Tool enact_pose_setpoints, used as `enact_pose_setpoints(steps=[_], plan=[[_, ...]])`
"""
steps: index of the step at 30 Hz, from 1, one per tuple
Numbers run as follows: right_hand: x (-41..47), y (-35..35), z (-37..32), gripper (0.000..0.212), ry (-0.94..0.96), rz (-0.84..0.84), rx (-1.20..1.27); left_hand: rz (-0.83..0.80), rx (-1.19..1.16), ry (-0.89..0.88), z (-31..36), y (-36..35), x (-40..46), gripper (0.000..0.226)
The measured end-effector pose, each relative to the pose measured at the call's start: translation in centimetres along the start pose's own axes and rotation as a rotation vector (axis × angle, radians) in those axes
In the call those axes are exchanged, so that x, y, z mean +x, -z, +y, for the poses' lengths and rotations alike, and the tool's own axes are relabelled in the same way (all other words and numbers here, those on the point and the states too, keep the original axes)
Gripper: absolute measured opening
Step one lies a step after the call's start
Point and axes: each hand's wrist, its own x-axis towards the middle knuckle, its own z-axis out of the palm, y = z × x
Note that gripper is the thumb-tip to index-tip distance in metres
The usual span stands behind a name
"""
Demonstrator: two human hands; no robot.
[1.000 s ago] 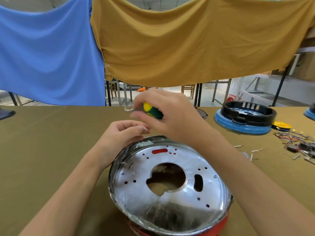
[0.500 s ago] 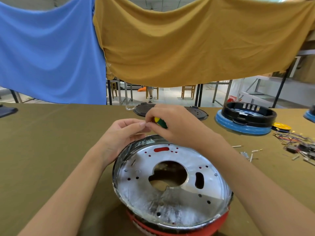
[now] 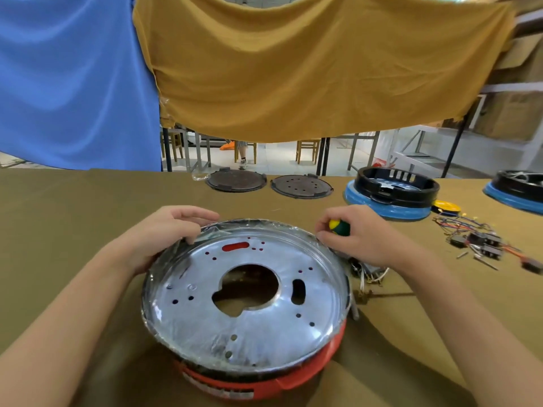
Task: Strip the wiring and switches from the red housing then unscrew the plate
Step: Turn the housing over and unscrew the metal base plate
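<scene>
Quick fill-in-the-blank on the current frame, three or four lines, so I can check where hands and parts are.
1. The right hand grips a screwdriver whose handle is green and ____.
2. The left hand rests on the metal plate's ____ edge.
3. The plate sits on a ____ housing.
4. The loose wiring lies to the plate's ____.

Missing words: yellow; far left; red; right

There was one view only, from a wide-angle camera worn on the person's head. It looked forward and down over the table (image 3: 58, 230), close above the red housing (image 3: 264, 383) and its metal plate (image 3: 249, 289), which filled the lower middle. Both forearms ran in from the bottom corners, the left hand (image 3: 167, 230) and right hand (image 3: 361, 239) near the centre. Straight edges bowed toward the borders, and hung cloths closed the upper half.
</scene>
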Motion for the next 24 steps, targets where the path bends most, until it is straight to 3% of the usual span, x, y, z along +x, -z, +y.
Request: enact_pose_setpoints(steps=[14,16,20,24], plan=[[-1.2,1.1,2.1,0.007,-0.175,-0.035,-0.008,-0.072,0.089,0.114,-0.1,0.5,-0.3,0.067],[-1.1,0.7,2.3,0.008,-0.189,-0.036,-0.019,-0.087,0.118,0.139,0.2,0.8,-0.6,0.057],[-1.1,0.4,1.9,0.015,-0.136,0.066,0.028,0.018,0.357,0.084,0.4,0.6,-0.8,0.007],[-1.2,0.5,0.8,0.033,0.046,0.302,0.133,0.027,0.399,0.035,1.1,0.6,-1.2,0.010]])
